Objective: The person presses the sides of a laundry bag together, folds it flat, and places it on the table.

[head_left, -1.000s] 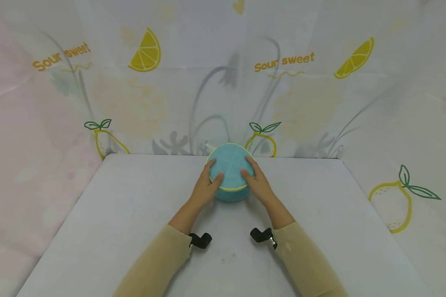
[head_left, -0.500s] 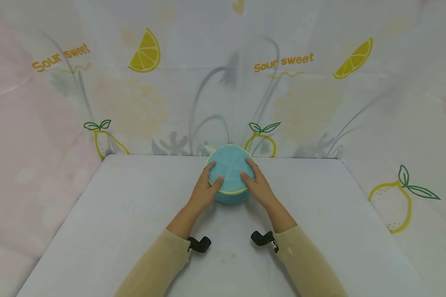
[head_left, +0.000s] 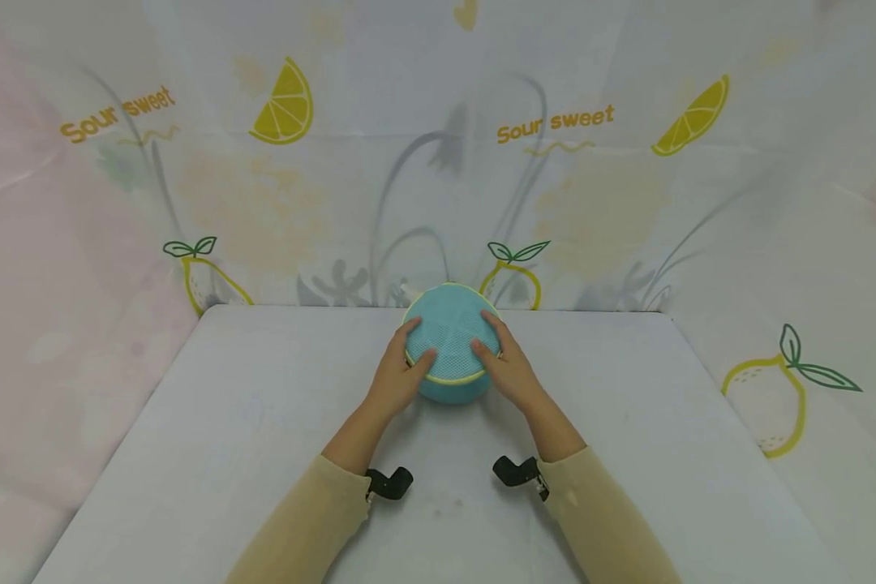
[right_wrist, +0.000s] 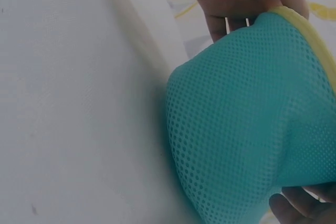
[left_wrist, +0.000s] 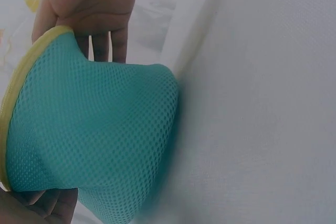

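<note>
One turquoise mesh bag (head_left: pixel 453 332) sits near the far edge of the table, around the middle of its width; in both wrist views its lower end meets the white tabletop. One yellow band (head_left: pixel 456 381) runs around the rim of its round top face, and one small pale tab (head_left: pixel 409 289) shows behind it. The mesh wall is creased.

Two hands hold the bag, one on each side. The left hand (head_left: pixel 397 373) grips it with the thumb on the top face and the fingers around the side; the right hand (head_left: pixel 513 369) mirrors this hold. Both grips are spread wide across the bag, and the two thumbs stay apart.

Two beige sleeves (head_left: pixel 307 523) cover the forearms, with one black wrist mount (head_left: pixel 392 484) beside each cuff. Under them lies one white table (head_left: pixel 263 389).

Beyond it hangs a printed backdrop (head_left: pixel 409 97) with two yellow citrus wedges (head_left: pixel 283 105), three outlined lemons (head_left: pixel 766 405) and the words "Sour sweet" twice in full.
</note>
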The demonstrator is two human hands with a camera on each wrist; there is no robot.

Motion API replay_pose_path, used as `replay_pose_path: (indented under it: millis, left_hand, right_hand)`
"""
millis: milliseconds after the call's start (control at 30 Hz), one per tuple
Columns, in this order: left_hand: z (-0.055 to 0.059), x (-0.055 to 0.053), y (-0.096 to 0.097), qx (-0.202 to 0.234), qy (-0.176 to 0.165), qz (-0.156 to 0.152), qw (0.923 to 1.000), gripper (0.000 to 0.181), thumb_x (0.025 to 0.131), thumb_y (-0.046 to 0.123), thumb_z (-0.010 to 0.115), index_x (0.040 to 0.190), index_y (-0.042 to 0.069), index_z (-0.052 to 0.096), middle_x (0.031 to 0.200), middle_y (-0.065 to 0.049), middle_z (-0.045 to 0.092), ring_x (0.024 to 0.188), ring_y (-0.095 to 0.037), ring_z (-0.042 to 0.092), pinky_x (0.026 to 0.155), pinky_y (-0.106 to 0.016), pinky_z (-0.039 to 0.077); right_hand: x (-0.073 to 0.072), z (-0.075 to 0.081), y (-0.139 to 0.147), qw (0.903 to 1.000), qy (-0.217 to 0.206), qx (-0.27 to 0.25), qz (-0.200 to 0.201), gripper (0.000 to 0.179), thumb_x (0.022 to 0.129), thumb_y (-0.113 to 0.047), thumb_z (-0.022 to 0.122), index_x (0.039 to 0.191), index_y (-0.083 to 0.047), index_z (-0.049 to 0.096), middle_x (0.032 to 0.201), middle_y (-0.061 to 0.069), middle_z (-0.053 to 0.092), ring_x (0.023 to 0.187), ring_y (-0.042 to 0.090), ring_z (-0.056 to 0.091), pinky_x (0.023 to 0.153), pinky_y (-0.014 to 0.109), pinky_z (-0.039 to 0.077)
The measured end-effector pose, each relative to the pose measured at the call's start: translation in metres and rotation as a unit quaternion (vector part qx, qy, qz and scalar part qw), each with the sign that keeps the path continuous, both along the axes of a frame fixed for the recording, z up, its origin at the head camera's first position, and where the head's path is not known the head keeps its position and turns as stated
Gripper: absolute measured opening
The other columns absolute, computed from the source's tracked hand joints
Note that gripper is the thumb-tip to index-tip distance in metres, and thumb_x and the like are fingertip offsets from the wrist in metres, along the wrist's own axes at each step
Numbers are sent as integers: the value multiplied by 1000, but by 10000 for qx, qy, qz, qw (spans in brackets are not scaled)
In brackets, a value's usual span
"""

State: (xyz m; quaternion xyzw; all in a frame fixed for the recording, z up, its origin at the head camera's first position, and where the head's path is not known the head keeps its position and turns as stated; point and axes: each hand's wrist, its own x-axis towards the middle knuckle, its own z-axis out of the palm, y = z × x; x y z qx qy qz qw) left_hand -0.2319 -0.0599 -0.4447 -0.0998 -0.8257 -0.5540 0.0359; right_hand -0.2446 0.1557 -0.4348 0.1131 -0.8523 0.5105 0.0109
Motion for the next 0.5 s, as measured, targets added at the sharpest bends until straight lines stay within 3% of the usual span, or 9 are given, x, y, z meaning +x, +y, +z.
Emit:
replay_pose_path:
  millis: [500]
  left_hand:
    - [6, 3, -3, 356, 309, 32, 9989, 62, 100, 32, 63, 154, 15, 37, 159, -17, 31, 145, -36, 32, 115, -54, 29]
  right_hand:
    - [7, 13, 0, 9998, -9, -49, 189, 65, 104, -39, 52, 160, -21, 23, 165, 14, 18, 151, 35, 17, 119, 56, 17]
